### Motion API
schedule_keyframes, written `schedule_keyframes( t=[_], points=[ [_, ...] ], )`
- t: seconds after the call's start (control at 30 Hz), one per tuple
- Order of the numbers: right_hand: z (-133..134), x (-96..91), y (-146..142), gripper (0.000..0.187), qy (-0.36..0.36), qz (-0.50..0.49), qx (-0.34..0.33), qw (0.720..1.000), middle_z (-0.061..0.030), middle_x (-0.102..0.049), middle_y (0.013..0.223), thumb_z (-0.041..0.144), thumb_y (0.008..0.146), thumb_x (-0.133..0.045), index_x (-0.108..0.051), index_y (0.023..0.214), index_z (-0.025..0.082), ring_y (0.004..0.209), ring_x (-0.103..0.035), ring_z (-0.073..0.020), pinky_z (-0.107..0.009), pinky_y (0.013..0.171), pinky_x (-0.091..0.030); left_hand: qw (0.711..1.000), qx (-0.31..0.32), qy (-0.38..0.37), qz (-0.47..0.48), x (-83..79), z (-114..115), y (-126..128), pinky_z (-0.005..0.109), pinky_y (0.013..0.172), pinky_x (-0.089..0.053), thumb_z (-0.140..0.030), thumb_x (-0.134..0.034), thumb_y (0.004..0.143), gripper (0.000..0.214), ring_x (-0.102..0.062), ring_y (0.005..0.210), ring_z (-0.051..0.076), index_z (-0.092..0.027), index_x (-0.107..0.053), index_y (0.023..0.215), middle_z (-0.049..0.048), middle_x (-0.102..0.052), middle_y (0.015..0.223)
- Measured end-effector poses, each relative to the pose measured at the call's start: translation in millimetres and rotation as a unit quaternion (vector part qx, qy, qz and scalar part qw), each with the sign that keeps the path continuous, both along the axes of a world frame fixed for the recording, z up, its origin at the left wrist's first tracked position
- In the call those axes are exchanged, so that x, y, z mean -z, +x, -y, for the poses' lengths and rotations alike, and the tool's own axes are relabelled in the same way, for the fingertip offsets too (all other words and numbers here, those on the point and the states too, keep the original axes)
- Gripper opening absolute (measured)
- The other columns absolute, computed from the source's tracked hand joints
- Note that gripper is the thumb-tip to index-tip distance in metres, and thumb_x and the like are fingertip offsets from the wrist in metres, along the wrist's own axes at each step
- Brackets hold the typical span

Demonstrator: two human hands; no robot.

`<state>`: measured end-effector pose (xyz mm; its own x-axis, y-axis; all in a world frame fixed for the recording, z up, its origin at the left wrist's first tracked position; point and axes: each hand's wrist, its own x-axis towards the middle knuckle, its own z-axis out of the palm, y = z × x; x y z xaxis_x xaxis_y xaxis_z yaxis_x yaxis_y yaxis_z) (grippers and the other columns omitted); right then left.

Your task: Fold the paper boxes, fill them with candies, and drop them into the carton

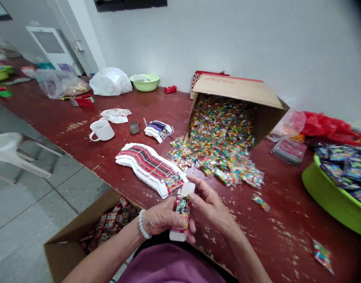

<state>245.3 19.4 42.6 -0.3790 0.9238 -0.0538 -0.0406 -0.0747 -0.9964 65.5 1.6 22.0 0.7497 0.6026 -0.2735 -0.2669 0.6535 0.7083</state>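
My left hand (164, 218), with a pale bead bracelet at the wrist, grips a small printed candy box (183, 208) around its middle. The box is tilted near the table's front edge, its white flaps extended at both ends. My right hand (211, 202) pinches the upper end by a flap, thumb in front and fingers partly hidden behind. Just beyond lies a long fanned row of flattened red and white cartons (151, 167). To the right, small clear packets of colourful candy (224, 157) spill from a cardboard box (239, 87) lying on its side.
An open carton of filled red boxes (109, 224) stands below the table edge at left. A white mug (102, 130), a shorter purple carton stack (158, 130) and a green basin of dark packs (322, 196) surround the work area. Loose candy packets (261, 202) lie at right.
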Motion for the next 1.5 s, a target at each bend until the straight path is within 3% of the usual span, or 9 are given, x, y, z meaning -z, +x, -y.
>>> schedule_keyframes(
  t=[0.23, 0.47, 0.6, 0.73, 0.9, 1.1, 1.3, 1.43, 1.5],
  points=[
    [22, 18.0, -21, 0.043, -0.108, -0.077, 0.006, 0.991, 0.0004, -0.063, 0.067, 0.048, 0.086, -0.064, -0.064, 0.116, 0.018, 0.043, -0.052, -0.0109, -0.022, 0.039, -0.045, 0.990, -0.106, 0.041, -0.079, -7.4, -2, 1, 0.030, 0.058, -0.057, -0.036, -0.084, 0.065, 0.038, -0.066, 0.058, 0.016, -0.010, -0.069, 0.090, 0.0050, -0.068, 0.071],
    [15, 28.6, -18, 0.025, 0.015, 0.027, 0.140, 0.990, -0.0066, -0.072, 0.092, 0.037, 0.087, -0.063, -0.072, 0.100, 0.017, 0.086, -0.066, -0.0224, -0.033, 0.077, -0.054, 0.944, -0.197, 0.199, -0.176, -1.6, -2, 9, 0.028, 0.084, -0.050, -0.035, -0.069, 0.084, 0.029, -0.062, 0.087, 0.016, -0.013, -0.065, 0.103, 0.0048, -0.068, 0.095],
    [19, 32.5, -18, 0.054, -0.007, 0.029, 0.187, 0.982, -0.0028, -0.069, 0.087, 0.035, 0.086, -0.066, -0.049, 0.135, 0.021, 0.078, -0.065, -0.0194, -0.030, 0.070, -0.053, 0.903, -0.310, 0.195, -0.224, 3.3, 8, 15, 0.025, 0.073, -0.051, -0.029, -0.070, 0.082, 0.050, -0.064, 0.080, 0.014, -0.021, -0.046, 0.125, 0.0010, -0.066, 0.091],
    [24, 39.4, -25, 0.050, 0.009, -0.013, 0.208, 0.978, -0.0036, -0.069, 0.092, 0.036, 0.086, -0.066, -0.047, 0.130, 0.023, 0.081, -0.065, -0.0188, -0.029, 0.072, -0.053, 0.898, -0.343, 0.185, -0.202, 5.7, 16, 19, 0.025, 0.068, -0.052, -0.029, -0.068, 0.083, 0.066, -0.066, 0.075, 0.015, -0.026, -0.033, 0.138, 0.0016, -0.067, 0.093],
    [24, 42.8, -19, 0.025, 0.046, 0.007, 0.182, 0.982, -0.0052, -0.070, 0.097, 0.039, 0.090, -0.061, -0.065, 0.106, 0.021, 0.086, -0.064, -0.0192, -0.029, 0.077, -0.051, 0.900, -0.297, 0.220, -0.230, 12.9, 18, 10, 0.030, 0.081, -0.052, -0.030, -0.065, 0.085, 0.043, -0.065, 0.088, 0.019, -0.019, -0.057, 0.125, 0.0074, -0.070, 0.102],
    [26, 40.6, -4, 0.024, -0.059, -0.008, 0.124, 0.990, -0.0029, -0.068, 0.076, 0.040, 0.079, -0.075, -0.070, 0.078, 0.017, 0.068, -0.059, -0.0153, -0.025, 0.064, -0.047, 0.932, -0.212, 0.219, -0.199, 7.3, 20, 2, 0.033, 0.083, -0.050, -0.034, -0.062, 0.087, 0.030, -0.064, 0.091, 0.022, -0.015, -0.068, 0.109, 0.0087, -0.070, 0.100],
    [27, 40.6, -7, 0.039, -0.110, -0.090, 0.145, 0.979, -0.0003, -0.068, 0.076, 0.035, 0.069, -0.085, -0.068, 0.101, 0.021, 0.066, -0.062, -0.0149, -0.025, 0.062, -0.049, 0.923, -0.225, 0.223, -0.220, 1.8, 24, 6, 0.029, 0.079, -0.048, -0.037, -0.062, 0.088, 0.025, -0.061, 0.086, 0.018, -0.016, -0.066, 0.100, 0.0067, -0.068, 0.095],
    [28, 42.6, -3, 0.023, -0.020, -0.006, 0.138, 0.990, -0.0026, -0.067, 0.071, 0.038, 0.074, -0.080, -0.070, 0.071, 0.017, 0.067, -0.060, -0.0156, -0.026, 0.064, -0.048, 0.940, -0.291, 0.119, -0.134, 5.5, 29, 13, 0.023, 0.068, -0.048, -0.038, -0.072, 0.081, 0.034, -0.061, 0.072, 0.012, -0.022, -0.053, 0.104, -0.0013, -0.063, 0.082],
    [30, 43.3, -2, 0.022, 0.035, 0.028, 0.156, 0.987, -0.0027, -0.066, 0.072, 0.039, 0.078, -0.076, -0.071, 0.073, 0.019, 0.067, -0.059, -0.0162, -0.026, 0.063, -0.048, 0.964, -0.254, 0.030, -0.079, 8.8, 31, 16, 0.024, 0.060, -0.049, -0.047, -0.067, 0.083, 0.039, -0.063, 0.064, 0.013, -0.023, -0.050, 0.107, -0.0016, -0.062, 0.080]
  ],
)
